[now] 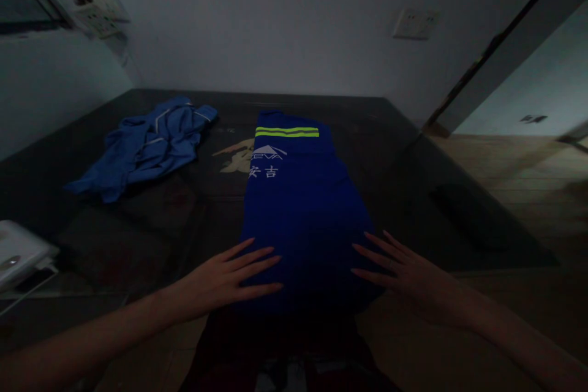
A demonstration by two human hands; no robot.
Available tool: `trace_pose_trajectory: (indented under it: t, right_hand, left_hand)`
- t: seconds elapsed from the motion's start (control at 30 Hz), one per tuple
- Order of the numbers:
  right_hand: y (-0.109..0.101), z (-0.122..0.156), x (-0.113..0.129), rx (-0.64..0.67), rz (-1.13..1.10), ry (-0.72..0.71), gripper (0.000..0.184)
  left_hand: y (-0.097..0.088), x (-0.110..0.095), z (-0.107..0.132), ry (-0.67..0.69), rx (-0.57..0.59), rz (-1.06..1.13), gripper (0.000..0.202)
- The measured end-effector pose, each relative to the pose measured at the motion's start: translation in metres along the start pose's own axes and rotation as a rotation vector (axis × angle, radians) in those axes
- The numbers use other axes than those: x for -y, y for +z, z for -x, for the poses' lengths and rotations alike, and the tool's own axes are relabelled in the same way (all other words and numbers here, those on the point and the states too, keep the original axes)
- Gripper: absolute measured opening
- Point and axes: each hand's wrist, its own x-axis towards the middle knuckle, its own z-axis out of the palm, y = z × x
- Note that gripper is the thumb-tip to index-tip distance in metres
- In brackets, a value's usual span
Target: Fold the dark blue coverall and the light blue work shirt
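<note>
Left hand [220, 278] and right hand [408, 275] with fingers spread, gripping nothing, over opposite sides of the near end of a deep-blue garment [301, 202], laid lengthwise on a dark bench [395, 165], a crumpled lighter-blue garment [158, 141] lying apart to the left

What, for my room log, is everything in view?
spread garment: one, dark blue, table centre
crumpled garment: one, blue, table's left
printed design: one, beige, between garments
table: one, dark, centre
boxy device: one, white, left edge
cable: one, white, left
dim flat item: one, black, table's right
sockets: two groups, whitish, upper left, right
back wall: one, grey, behind table
floor: one, brown, below
clothing worn: one, dark, bottom
left hand: one, bare, on spread garment's left
right hand: one, bare, on its right
</note>
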Motion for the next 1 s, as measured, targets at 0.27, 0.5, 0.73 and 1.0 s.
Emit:
trace_pose_trajectory:
  t: [0.27, 0.5, 0.73, 1.0]
  right_hand:
    - [0.016, -0.032, 0.0, -0.098, 0.168, -0.199, 0.073]
    - [0.008, -0.033, 0.004, -0.135, 0.127, -0.433, 0.06]
    - [-0.004, -0.034, 0.001, -0.062, -0.264, -0.253, 0.055]
    - [-0.033, -0.046, -0.022, -0.027, -1.16, 0.472, 0.05]
  left_hand:
    - [-0.009, 0.0, -0.022, 0.081, -0.052, -0.008, 0.061]
    - [-0.016, 0.002, -0.026, 0.224, -0.023, 0.062, 0.05]
    - [-0.027, 0.008, -0.027, 0.175, 0.132, 0.32, 0.055]
    - [-0.077, 0.03, -0.034, -0.026, 0.14, 1.001, 0.048]
